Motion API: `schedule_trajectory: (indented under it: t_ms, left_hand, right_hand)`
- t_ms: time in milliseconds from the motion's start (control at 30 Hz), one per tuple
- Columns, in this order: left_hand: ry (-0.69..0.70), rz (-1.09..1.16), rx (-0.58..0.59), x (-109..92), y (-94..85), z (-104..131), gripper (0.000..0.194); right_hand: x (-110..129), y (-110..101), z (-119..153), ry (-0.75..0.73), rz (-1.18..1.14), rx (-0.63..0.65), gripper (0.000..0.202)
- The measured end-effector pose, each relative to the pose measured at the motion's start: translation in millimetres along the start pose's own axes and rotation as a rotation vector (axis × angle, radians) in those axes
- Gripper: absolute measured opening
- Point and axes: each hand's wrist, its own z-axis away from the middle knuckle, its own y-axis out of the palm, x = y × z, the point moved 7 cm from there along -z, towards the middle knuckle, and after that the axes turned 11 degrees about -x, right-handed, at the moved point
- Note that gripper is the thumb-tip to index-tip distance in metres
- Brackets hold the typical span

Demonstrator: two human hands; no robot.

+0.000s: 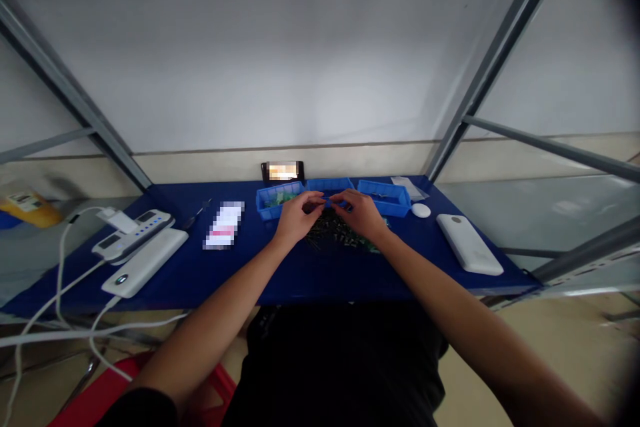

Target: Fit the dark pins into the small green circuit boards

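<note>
My left hand (299, 215) and my right hand (361, 212) meet at the middle of the blue table (240, 280), thumbs and fingers pinched toward each other. Between the fingertips is a small blue piece (328, 203), too small to name. Below the hands lies a pile of small dark parts (340, 235), with some green among them. A blue bin (260, 205) holding green pieces stands just beyond my left hand. Another blue bin (330, 183) is straight behind the hands, and a third blue bin (400, 208) with thin items sits behind my right hand.
A lit phone (283, 172) leans at the back wall; a blurred-out phone (225, 225) lies left. Farther left are a screwdriver (189, 221), a power strip (115, 247) with cables and a white power bank (145, 263). A round white object (421, 210) and another power bank (469, 244) lie right.
</note>
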Motion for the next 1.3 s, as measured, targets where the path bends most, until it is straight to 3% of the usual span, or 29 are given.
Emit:
schedule_trajectory:
  t_ms: [200,333,533,833,1033,1300]
  left_hand:
    - [0.002,0.040,0.039,-5,1.9,0,0.035]
    - [0.028,-0.033,0.058,-6,4.7,1,0.048]
    - [0.201,-0.247,0.117,-12,8.6,4,0.023]
    - [0.262,-0.297,0.253,-8,20.9,12,0.021]
    - [0.196,-0.267,0.292,-1,21.8,11,0.034]
    - [0.099,-0.214,0.259,1,17.6,8,0.042]
  right_hand:
    - [-3,4,1,0.007,0.042,0.027,0.012]
    - [-7,-1,-1,0.026,0.082,-0.028,0.011]
    - [-11,-14,-5,0.039,0.107,-0.153,0.018]
    - [-29,-23,-10,-0.033,0.449,-0.197,0.023]
    - [-21,-14,-8,-0.077,0.384,-0.102,0.022]
    - [-3,-10,-6,-0.100,0.334,-0.059,0.023]
